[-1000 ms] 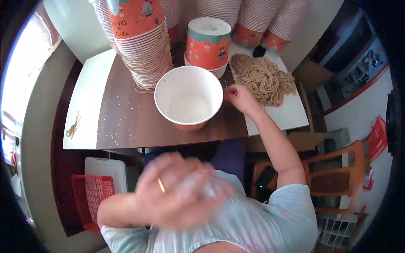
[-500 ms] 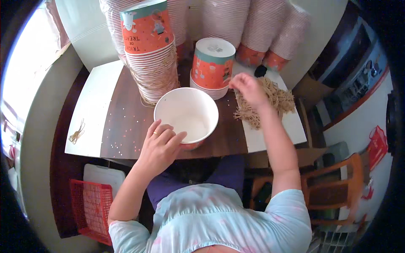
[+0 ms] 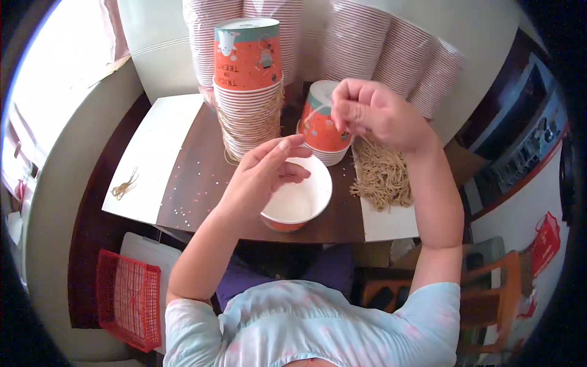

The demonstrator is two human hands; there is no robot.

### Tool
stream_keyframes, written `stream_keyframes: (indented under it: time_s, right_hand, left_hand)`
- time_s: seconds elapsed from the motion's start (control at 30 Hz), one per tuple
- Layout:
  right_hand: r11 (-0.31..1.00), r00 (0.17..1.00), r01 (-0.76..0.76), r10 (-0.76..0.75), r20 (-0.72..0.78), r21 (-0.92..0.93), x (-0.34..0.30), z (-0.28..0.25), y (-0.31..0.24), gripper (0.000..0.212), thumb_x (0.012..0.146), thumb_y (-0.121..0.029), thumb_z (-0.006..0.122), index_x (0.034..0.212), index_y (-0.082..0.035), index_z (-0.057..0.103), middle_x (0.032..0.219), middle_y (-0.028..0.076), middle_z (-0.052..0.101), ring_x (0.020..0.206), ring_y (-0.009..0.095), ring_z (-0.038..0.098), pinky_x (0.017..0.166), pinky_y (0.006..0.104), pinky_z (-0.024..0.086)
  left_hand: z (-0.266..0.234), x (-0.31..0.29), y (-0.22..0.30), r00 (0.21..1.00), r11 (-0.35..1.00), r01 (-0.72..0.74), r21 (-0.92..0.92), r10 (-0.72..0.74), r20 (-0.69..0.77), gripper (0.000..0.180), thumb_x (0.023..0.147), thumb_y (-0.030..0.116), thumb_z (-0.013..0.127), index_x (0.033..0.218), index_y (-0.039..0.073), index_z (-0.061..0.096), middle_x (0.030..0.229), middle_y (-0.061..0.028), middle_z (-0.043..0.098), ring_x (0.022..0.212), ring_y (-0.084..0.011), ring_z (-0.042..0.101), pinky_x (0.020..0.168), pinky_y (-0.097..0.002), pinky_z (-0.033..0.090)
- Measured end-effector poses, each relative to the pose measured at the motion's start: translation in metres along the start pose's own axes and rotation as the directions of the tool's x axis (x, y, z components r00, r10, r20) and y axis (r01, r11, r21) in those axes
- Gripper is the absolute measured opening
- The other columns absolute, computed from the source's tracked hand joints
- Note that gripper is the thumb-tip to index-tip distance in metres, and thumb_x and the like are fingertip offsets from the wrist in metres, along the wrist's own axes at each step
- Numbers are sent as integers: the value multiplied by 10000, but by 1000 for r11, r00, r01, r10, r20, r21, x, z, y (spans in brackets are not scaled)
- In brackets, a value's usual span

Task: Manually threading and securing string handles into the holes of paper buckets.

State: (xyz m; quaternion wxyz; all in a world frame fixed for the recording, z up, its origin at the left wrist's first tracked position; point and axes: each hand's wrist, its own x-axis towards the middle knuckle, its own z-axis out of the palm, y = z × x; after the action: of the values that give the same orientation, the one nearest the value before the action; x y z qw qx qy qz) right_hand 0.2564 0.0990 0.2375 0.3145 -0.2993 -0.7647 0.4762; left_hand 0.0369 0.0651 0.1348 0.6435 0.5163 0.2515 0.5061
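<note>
A white-lined paper bucket [image 3: 299, 199] with an orange outside stands mouth up near the table's front edge. Over its left rim hovers my left hand [image 3: 263, 171], fingers apart and nothing seen in them. My right hand [image 3: 376, 116] is raised higher, thumb and fingertips pinched together; whatever lies between them is too small to make out. Behind that hand is a short stack of upturned orange and teal buckets [image 3: 324, 131], partly covered by it. A heap of tan cords [image 3: 385, 177] lies below my right forearm, on the white board at the right.
A tall stack of upturned buckets [image 3: 247, 61], its rims looped with tan cords, rises at the back left. Plastic-wrapped bucket stacks [image 3: 354, 49] line the wall. A few loose cords [image 3: 124, 186] lie on the left board. A red basket [image 3: 128, 300] sits below the table at left.
My left hand has let go of the bucket's rim and lifted above it. The right hand has risen from beside the cords, toward the left hand. The head view has shifted slightly.
</note>
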Motion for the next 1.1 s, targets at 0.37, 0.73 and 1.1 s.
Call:
stream_keyframes:
  time_s: [0.37, 0.73, 1.1]
  right_hand:
    - [976, 973, -189, 172, 156, 108, -7, 29, 15, 188, 921, -245, 583, 906, -74, 508, 781, -20, 568, 645, 23, 435, 551, 166, 333]
    - [966, 972, -178, 143, 188, 186, -19, 31, 23, 193, 920, -243, 585, 905, -67, 509, 772, -11, 571, 657, 31, 455, 563, 173, 345]
    - [999, 999, 33, -33, 18, -20, -39, 65, 41, 611, 833, -143, 670, 1340, -7, 355, 1296, 109, 465, 1262, 204, 393, 1072, 363, 291]
  left_hand:
    - [-5, -7, 0, 993, 967, 119, -227, -116, 28, 260, 954, 208, 528, 1035, -28, 604, 839, -90, 654, 685, -106, 589, 651, -226, 496]
    - [-2, -17, -10, 987, 991, 134, -21, -132, 87, 328, 934, 283, 564, 1106, 8, 617, 845, 3, 618, 682, -42, 512, 629, -184, 409]
    - [2, -48, 1, 998, 898, -58, 437, 40, 50, 146, 892, 100, 597, 903, -38, 643, 792, -27, 648, 708, -66, 575, 628, -229, 483]
